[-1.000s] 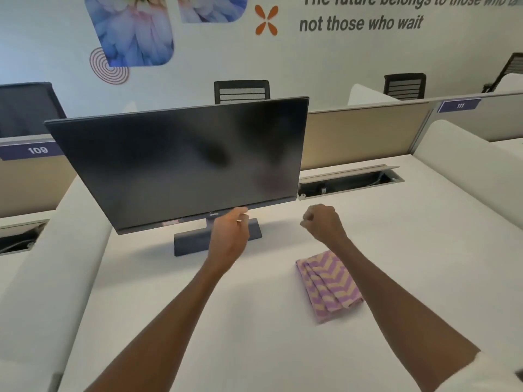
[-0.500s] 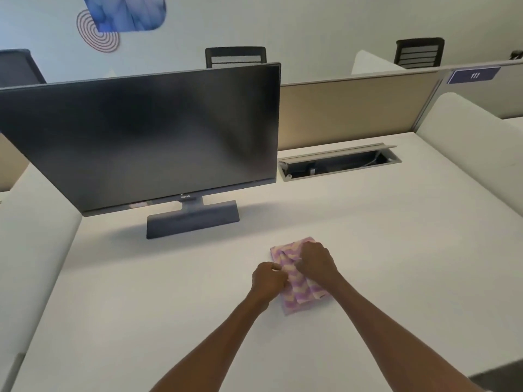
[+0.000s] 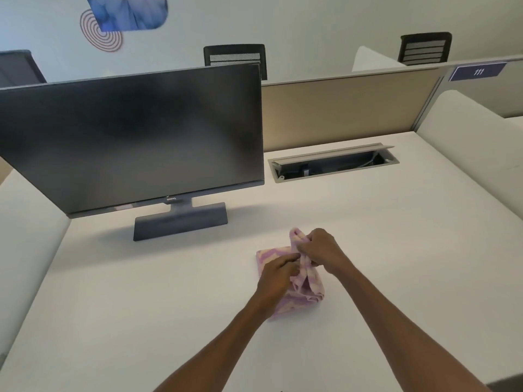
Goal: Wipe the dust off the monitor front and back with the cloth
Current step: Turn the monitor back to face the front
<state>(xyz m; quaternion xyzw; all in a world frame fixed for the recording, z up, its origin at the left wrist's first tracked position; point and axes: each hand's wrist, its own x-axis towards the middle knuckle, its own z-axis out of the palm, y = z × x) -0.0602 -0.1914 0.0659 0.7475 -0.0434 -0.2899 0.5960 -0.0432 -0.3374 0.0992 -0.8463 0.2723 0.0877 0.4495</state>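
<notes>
So: surface first. Monitor stands upright at its far left edge, screen facing the person, nothing touching it. Cloth sits mid-surface toward the near edge, partly bunched and lifted. Left hand grips its left side; right hand pinches a raised fold. Judgement: pickup stage only, front and back both left to wipe.
</notes>
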